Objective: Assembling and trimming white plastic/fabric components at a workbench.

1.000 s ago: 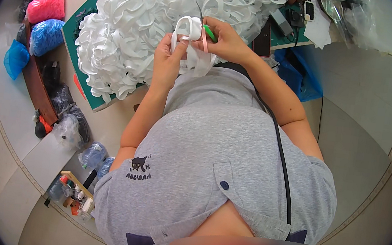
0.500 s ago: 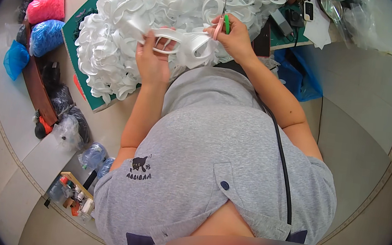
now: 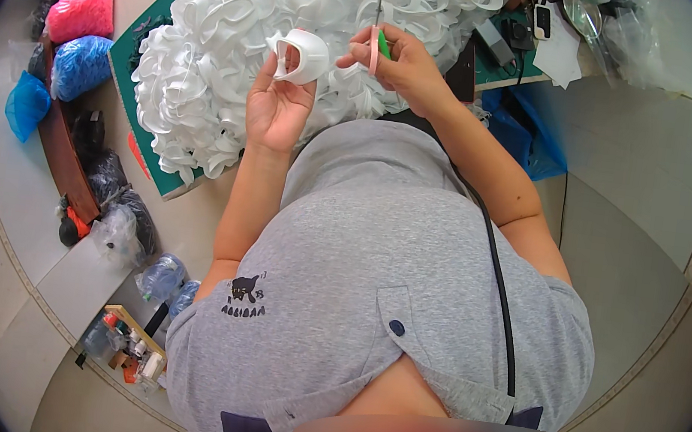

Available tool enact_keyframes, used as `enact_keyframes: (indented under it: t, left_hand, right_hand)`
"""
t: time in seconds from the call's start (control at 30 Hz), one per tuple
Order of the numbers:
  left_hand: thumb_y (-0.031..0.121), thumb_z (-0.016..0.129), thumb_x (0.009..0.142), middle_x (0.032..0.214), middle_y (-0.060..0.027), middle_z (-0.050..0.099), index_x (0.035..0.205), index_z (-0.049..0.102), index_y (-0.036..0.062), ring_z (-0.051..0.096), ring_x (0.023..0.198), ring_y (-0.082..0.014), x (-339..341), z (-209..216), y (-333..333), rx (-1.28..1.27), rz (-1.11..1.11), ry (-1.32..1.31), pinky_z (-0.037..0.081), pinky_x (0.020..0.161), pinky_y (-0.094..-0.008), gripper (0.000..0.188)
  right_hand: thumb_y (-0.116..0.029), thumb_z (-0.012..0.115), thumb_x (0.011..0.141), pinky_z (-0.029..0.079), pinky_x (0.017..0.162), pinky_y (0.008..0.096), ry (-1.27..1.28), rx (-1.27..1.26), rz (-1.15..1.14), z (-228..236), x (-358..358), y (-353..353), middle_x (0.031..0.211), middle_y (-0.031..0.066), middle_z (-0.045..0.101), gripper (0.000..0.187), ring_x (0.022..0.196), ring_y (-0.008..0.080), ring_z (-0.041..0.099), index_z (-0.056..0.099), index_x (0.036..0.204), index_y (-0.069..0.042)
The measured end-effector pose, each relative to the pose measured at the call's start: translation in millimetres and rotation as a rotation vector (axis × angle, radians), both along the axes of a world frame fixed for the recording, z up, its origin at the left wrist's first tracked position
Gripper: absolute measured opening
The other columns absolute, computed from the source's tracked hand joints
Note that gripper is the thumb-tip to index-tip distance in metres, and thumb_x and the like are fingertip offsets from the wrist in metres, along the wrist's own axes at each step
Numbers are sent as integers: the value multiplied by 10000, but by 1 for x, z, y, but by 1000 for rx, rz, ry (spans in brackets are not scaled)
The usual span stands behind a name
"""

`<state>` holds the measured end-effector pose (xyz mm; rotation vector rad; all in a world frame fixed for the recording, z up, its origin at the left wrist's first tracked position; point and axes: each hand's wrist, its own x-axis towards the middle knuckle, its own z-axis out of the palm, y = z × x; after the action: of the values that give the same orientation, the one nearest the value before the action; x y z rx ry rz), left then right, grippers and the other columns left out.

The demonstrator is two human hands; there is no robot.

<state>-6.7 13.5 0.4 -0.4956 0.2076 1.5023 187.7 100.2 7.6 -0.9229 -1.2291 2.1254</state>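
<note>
My left hand [image 3: 279, 117], palm up, has its fingers closed on a white fabric loop [image 3: 312, 58] that looks like a soft, padded band. The loop stands up from the fingertips, with a gap through its middle. To its right, my right hand [image 3: 414, 71] holds scissors [image 3: 375, 40] with pink and green handles, blades pointing away from me. Whether the blades are fully closed is hard to see. Beneath and beyond both hands spreads a large heap of white fabric loops and strips [image 3: 200, 69], tangled together.
A green table [image 3: 132, 73] carries the heap. At its far right lie a grey box-shaped adapter [image 3: 496, 39], a small device with a dark screen [image 3: 543, 21] and clear plastic bags. A blue bag [image 3: 536, 144] hangs below. Pink [image 3: 83, 13] and blue bundles [image 3: 81, 67] stand off to the left.
The white band, stretched between my hands before, is now a loop in my left hand alone. My right hand with the scissors has drawn slightly left, and the scissors have turned.
</note>
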Motion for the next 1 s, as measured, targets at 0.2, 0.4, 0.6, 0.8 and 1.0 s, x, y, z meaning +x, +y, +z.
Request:
enact_keyframes:
  t: [0.2, 0.4, 0.6, 0.8, 1.0]
  left_hand:
    - [213, 525, 951, 1272, -187, 519, 1189, 492, -27, 501, 1185, -299, 29, 4, 4, -135, -158, 341, 402, 1040, -421, 339]
    - [332, 556, 933, 1211, -156, 573, 1168, 527, -4, 561, 1084, -271, 24, -29, -9, -237, -682, 1138, 432, 950, -383, 411]
    - [160, 742, 749, 1057, -164, 610, 1055, 567, 24, 569, 994, -310, -7, -90, -40, -12, -942, 2466, 455, 840, -387, 378]
    - [162, 752, 723, 922, -159, 628, 989, 594, 32, 597, 894, -334, -25, -148, -73, 115, -967, 2409, 463, 761, -412, 336]
    - [173, 695, 779, 791, -134, 647, 921, 609, 21, 612, 726, -324, -36, -162, -73, 114, -1210, 2328, 482, 666, -415, 225]
  right_hand:
    - [-156, 804, 734, 429, 646, 193, 105, 60, -158, 5, -8, 0, 850, -3, 593, 337, 756, 62, 535, 599, 979, -48]
    - [-150, 787, 743, 468, 688, 215, -73, 472, -211, 7, -4, 60, 788, 16, 620, 274, 759, 74, 573, 618, 924, -33]
    - [-128, 726, 804, 403, 545, 204, 111, 642, -572, 37, 25, 157, 757, 1, 546, 238, 629, 66, 490, 566, 959, -44]
    - [-107, 732, 781, 404, 522, 219, -249, 278, -738, -35, 95, 203, 724, -6, 565, 208, 593, 72, 509, 600, 930, -48]
    - [-75, 752, 760, 423, 498, 244, -475, 207, -772, -83, 112, 169, 712, 36, 589, 274, 559, 103, 548, 560, 946, -17]
